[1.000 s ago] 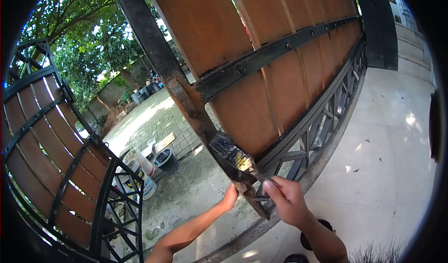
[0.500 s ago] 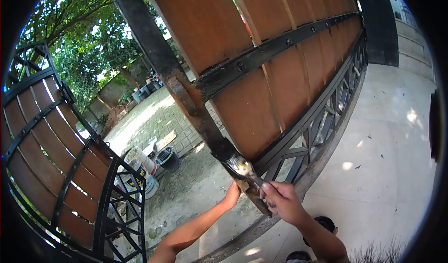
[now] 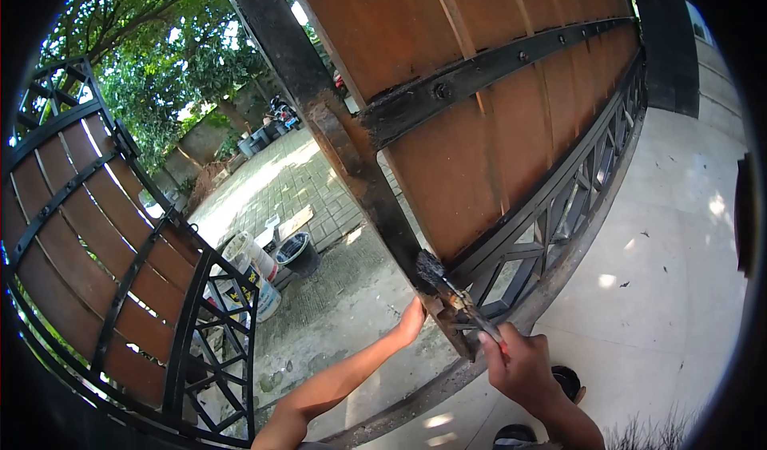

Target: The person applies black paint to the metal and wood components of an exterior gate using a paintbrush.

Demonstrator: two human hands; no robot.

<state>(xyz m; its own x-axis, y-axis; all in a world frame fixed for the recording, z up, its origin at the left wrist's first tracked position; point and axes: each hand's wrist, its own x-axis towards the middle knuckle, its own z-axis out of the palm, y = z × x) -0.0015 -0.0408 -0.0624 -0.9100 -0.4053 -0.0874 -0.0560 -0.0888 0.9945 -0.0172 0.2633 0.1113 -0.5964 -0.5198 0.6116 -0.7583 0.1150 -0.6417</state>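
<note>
The right hand (image 3: 519,364) is wrapped around a paintbrush (image 3: 462,300), bristles (image 3: 430,266) against the gate post (image 3: 390,214) near its foot; the left hand (image 3: 412,323) sits at the post's left edge, fingers hidden, and from afar I cannot tell its grip. I judge the step as coating metal, the next stroke calling for even pressure toward the brownish patch (image 3: 437,309) below; beyond, a dark bucket (image 3: 302,261) stands well apart

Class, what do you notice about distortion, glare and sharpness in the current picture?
Head view: dark curved borders suggest a wide lens; head view: sun spots nearly white on the pale floor; head view: the brush and right hand look fairly sharp.
</note>
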